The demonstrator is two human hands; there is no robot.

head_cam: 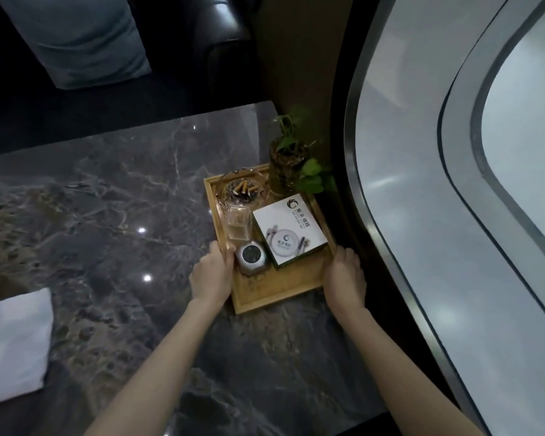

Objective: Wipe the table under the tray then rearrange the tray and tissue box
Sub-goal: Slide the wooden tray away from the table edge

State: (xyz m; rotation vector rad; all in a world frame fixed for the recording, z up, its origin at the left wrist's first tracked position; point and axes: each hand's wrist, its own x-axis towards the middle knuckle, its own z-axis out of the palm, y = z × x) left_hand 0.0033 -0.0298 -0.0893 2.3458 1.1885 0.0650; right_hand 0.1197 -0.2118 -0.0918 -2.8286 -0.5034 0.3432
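Note:
A wooden tray [274,294] sits at the right edge of the dark marble table [114,215]. In it lies a white tissue box [291,228] with a printed logo, beside a small grey round container [251,258], a clear glass [239,223] and a glass ashtray [242,190] full of cigarette butts. My left hand [213,275] grips the tray's left rim. My right hand [346,275] grips its right rim. A white folded cloth [11,344] lies on the table at the far left.
A potted green plant [288,158] stands in the tray's far right corner. A curved window frame [390,247] runs close along the table's right side. A dark leather sofa with a blue-grey cushion [76,36] stands behind the table.

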